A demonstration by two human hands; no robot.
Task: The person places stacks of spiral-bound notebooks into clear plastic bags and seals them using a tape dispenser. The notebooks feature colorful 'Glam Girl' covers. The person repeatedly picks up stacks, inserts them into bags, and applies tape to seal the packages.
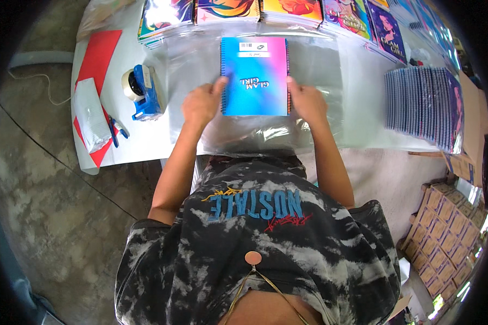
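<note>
Between my two hands is a stack of spiral notebooks (255, 97), the top cover shaded from blue to pink with a white label at its far end. My left hand (203, 102) grips the left spiral edge, thumb along the side. On the opposite edge, my right hand (307, 102) holds the stack in the same way. Under the notebooks lies clear plastic film (238, 132), wrinkled and shiny, spread across the white table. How many notebooks are in the stack, and the undersides of my fingers, cannot be made out.
A blue tape dispenser (149, 95) stands at left, near a blue pen (114, 130), a white packet of labels (93, 116) and a red strip (98, 51). Colourful notebook piles (228, 13) line the far edge. A tall notebook stack (423, 108) sits right; cartons (444, 233) are beyond.
</note>
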